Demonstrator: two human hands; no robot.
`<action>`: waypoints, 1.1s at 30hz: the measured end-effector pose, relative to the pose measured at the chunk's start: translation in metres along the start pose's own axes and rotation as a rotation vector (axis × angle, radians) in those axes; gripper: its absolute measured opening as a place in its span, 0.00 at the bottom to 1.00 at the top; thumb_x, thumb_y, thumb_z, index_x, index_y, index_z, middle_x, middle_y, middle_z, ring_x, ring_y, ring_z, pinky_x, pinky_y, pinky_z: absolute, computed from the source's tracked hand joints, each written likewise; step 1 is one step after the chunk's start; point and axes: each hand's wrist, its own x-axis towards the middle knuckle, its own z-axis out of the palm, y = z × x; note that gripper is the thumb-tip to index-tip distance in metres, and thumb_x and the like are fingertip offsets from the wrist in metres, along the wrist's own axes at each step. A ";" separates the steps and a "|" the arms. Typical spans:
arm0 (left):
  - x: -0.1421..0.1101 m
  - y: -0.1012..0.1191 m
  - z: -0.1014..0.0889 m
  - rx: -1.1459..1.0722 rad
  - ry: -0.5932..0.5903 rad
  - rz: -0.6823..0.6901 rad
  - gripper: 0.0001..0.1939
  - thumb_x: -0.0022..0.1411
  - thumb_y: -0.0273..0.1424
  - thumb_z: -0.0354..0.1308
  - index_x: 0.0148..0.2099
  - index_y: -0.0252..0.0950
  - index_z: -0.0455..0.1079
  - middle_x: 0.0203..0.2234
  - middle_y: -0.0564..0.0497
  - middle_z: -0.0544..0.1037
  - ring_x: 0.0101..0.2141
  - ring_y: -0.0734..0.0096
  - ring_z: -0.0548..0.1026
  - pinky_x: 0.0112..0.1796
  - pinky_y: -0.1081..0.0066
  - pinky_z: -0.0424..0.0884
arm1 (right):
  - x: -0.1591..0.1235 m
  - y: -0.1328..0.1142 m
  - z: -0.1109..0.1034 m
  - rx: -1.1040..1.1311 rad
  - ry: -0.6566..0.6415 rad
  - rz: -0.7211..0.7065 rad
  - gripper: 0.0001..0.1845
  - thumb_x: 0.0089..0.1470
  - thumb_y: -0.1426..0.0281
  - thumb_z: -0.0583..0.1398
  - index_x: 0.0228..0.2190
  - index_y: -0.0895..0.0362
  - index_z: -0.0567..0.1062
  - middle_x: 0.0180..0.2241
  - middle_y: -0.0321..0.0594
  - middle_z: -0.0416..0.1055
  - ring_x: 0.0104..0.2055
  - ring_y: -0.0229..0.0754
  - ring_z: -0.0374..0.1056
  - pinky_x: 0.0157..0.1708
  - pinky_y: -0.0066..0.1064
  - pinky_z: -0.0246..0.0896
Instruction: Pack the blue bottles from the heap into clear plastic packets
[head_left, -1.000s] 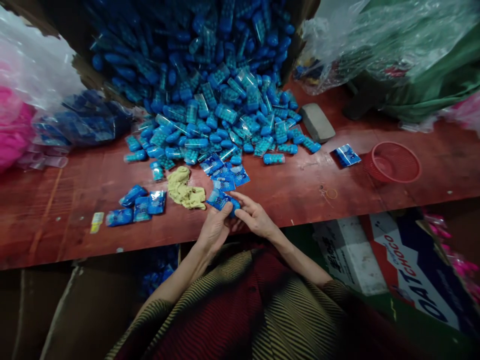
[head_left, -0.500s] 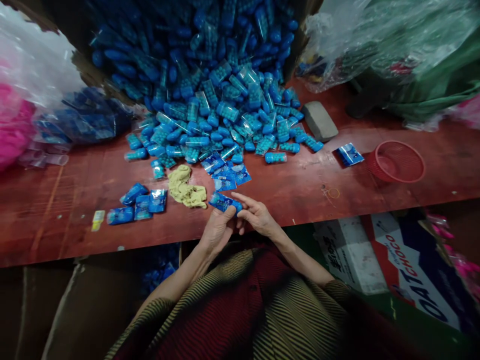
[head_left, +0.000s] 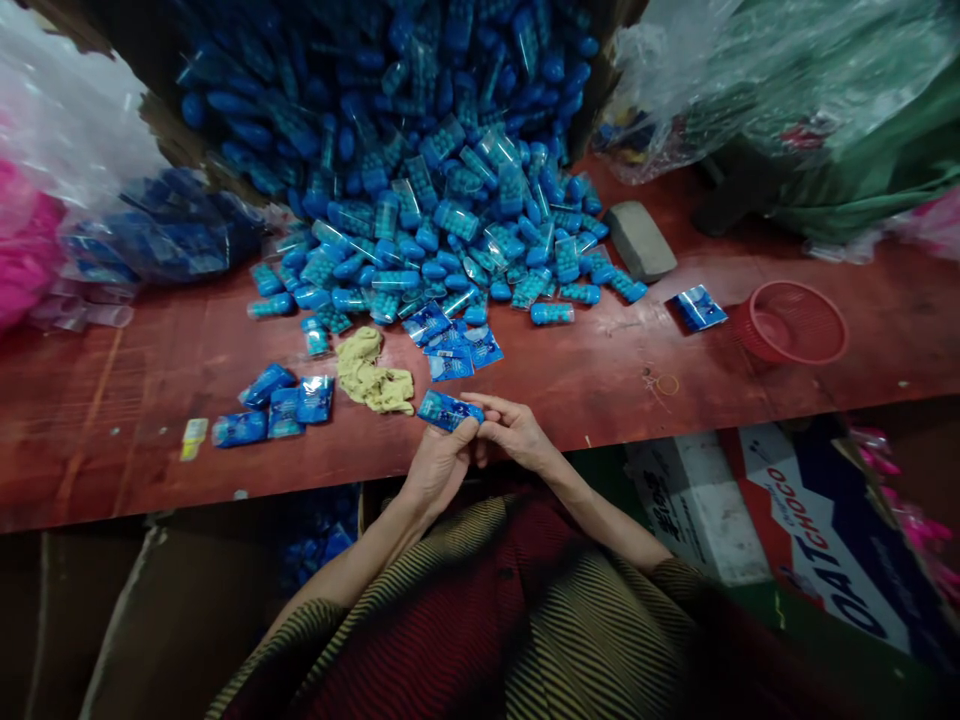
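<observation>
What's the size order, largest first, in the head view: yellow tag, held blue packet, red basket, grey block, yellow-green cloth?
1. Red basket
2. Grey block and yellow-green cloth: too alike to rank
3. Held blue packet, partly covered by fingers
4. Yellow tag

Red wooden table [head_left: 592, 370], green floor [head_left: 796, 640]

On the red counter [head_left: 750, 395], a lumpy yellowish mass [head_left: 373, 374] lies near the middle; a grey block [head_left: 640, 241] and round red basket [head_left: 759, 345] sit further right.
</observation>
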 end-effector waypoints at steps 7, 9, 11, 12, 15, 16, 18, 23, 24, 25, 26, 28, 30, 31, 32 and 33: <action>0.000 0.004 -0.007 -0.087 -0.145 -0.069 0.15 0.56 0.39 0.59 0.40 0.32 0.71 0.23 0.49 0.74 0.24 0.70 0.70 0.25 0.69 0.69 | 0.006 -0.008 -0.008 0.081 -0.187 0.093 0.40 0.49 0.54 0.61 0.57 0.61 0.59 0.19 0.33 0.73 0.16 0.36 0.68 0.16 0.24 0.64; 0.000 0.003 -0.011 -0.088 -0.154 -0.080 0.14 0.56 0.38 0.60 0.38 0.32 0.71 0.20 0.50 0.73 0.23 0.70 0.70 0.26 0.69 0.69 | 0.007 -0.007 -0.008 0.125 -0.208 0.129 0.42 0.48 0.51 0.60 0.58 0.60 0.58 0.20 0.35 0.74 0.16 0.36 0.69 0.15 0.24 0.63; -0.001 0.001 -0.014 -0.066 -0.142 -0.057 0.14 0.55 0.39 0.61 0.36 0.31 0.71 0.17 0.51 0.71 0.21 0.71 0.70 0.25 0.70 0.69 | 0.007 -0.002 -0.004 0.148 -0.200 0.144 0.43 0.47 0.51 0.61 0.58 0.59 0.58 0.19 0.34 0.74 0.15 0.36 0.68 0.14 0.23 0.63; -0.001 -0.001 -0.015 -0.055 -0.136 -0.042 0.15 0.55 0.40 0.61 0.35 0.31 0.71 0.16 0.52 0.71 0.20 0.72 0.69 0.24 0.71 0.68 | 0.007 0.000 -0.001 0.152 -0.191 0.137 0.42 0.47 0.51 0.61 0.58 0.59 0.58 0.18 0.33 0.74 0.14 0.36 0.68 0.14 0.23 0.62; 0.000 -0.005 -0.017 -0.048 -0.133 -0.025 0.17 0.55 0.42 0.59 0.35 0.31 0.71 0.14 0.53 0.69 0.17 0.75 0.66 0.20 0.75 0.65 | 0.006 0.007 0.005 0.165 -0.143 0.081 0.43 0.47 0.49 0.60 0.58 0.61 0.59 0.16 0.32 0.72 0.13 0.35 0.66 0.13 0.23 0.61; 0.000 -0.006 -0.018 -0.054 -0.136 -0.032 0.17 0.56 0.43 0.58 0.35 0.31 0.71 0.14 0.53 0.68 0.17 0.75 0.66 0.19 0.75 0.65 | 0.006 0.008 0.006 0.170 -0.128 0.071 0.44 0.47 0.49 0.60 0.58 0.61 0.58 0.15 0.31 0.71 0.12 0.35 0.66 0.13 0.23 0.61; 0.001 -0.006 -0.018 -0.072 -0.141 -0.057 0.17 0.56 0.43 0.57 0.35 0.31 0.72 0.15 0.52 0.69 0.17 0.73 0.67 0.19 0.73 0.66 | 0.007 0.009 0.006 0.176 -0.131 0.084 0.45 0.46 0.49 0.60 0.59 0.61 0.57 0.16 0.31 0.72 0.13 0.35 0.66 0.13 0.23 0.61; 0.001 -0.002 -0.022 -0.096 -0.107 -0.050 0.16 0.58 0.40 0.56 0.38 0.29 0.73 0.15 0.52 0.69 0.17 0.73 0.68 0.20 0.72 0.69 | 0.009 0.006 0.008 0.124 -0.174 0.128 0.41 0.49 0.58 0.62 0.60 0.57 0.54 0.18 0.30 0.73 0.14 0.34 0.68 0.15 0.22 0.62; 0.001 -0.002 -0.023 -0.093 -0.099 -0.039 0.16 0.58 0.39 0.57 0.38 0.29 0.73 0.14 0.53 0.68 0.17 0.73 0.68 0.19 0.73 0.69 | 0.010 0.005 0.009 0.106 -0.164 0.116 0.40 0.50 0.59 0.61 0.60 0.57 0.54 0.18 0.29 0.73 0.14 0.34 0.67 0.15 0.22 0.62; 0.001 -0.001 -0.023 -0.091 -0.096 -0.033 0.16 0.58 0.39 0.57 0.38 0.29 0.73 0.14 0.53 0.68 0.17 0.73 0.67 0.19 0.73 0.68 | 0.010 0.005 0.010 0.091 -0.154 0.102 0.38 0.51 0.60 0.60 0.59 0.57 0.55 0.17 0.29 0.72 0.14 0.34 0.67 0.15 0.22 0.63; 0.000 0.000 -0.024 -0.091 -0.098 -0.031 0.17 0.57 0.39 0.57 0.38 0.29 0.74 0.14 0.53 0.68 0.17 0.73 0.67 0.18 0.74 0.68 | 0.011 0.004 0.011 0.085 -0.149 0.090 0.38 0.51 0.60 0.60 0.59 0.57 0.55 0.17 0.28 0.72 0.14 0.33 0.67 0.15 0.22 0.63; -0.001 0.002 -0.024 -0.097 -0.100 -0.029 0.17 0.57 0.39 0.58 0.39 0.29 0.74 0.14 0.53 0.69 0.17 0.74 0.66 0.17 0.74 0.67 | 0.012 0.003 0.013 0.104 -0.166 0.085 0.39 0.51 0.59 0.60 0.60 0.57 0.54 0.17 0.29 0.72 0.14 0.34 0.67 0.16 0.23 0.64; -0.001 0.003 -0.024 -0.102 -0.100 -0.034 0.17 0.57 0.39 0.58 0.39 0.29 0.74 0.14 0.53 0.69 0.17 0.74 0.67 0.19 0.73 0.68 | 0.013 0.003 0.012 0.144 -0.213 0.102 0.41 0.50 0.57 0.61 0.60 0.57 0.53 0.19 0.30 0.73 0.15 0.35 0.68 0.15 0.23 0.65; -0.001 0.003 -0.024 -0.100 -0.097 -0.038 0.17 0.57 0.40 0.58 0.39 0.29 0.74 0.13 0.53 0.69 0.17 0.74 0.67 0.19 0.73 0.69 | 0.014 0.003 0.012 0.152 -0.232 0.113 0.42 0.50 0.57 0.61 0.60 0.57 0.53 0.19 0.31 0.74 0.15 0.35 0.69 0.15 0.23 0.65; -0.001 0.003 -0.024 -0.097 -0.090 -0.042 0.18 0.57 0.40 0.58 0.38 0.29 0.74 0.13 0.53 0.69 0.16 0.74 0.68 0.20 0.73 0.69 | 0.014 0.004 0.012 0.145 -0.236 0.121 0.42 0.50 0.57 0.61 0.60 0.57 0.52 0.20 0.32 0.74 0.15 0.35 0.69 0.15 0.23 0.65; -0.001 0.003 -0.024 -0.094 -0.079 -0.047 0.19 0.56 0.42 0.58 0.37 0.29 0.75 0.13 0.53 0.69 0.16 0.74 0.68 0.20 0.73 0.69 | 0.015 0.005 0.013 0.127 -0.225 0.124 0.41 0.50 0.57 0.61 0.60 0.57 0.52 0.20 0.32 0.74 0.15 0.35 0.69 0.15 0.23 0.65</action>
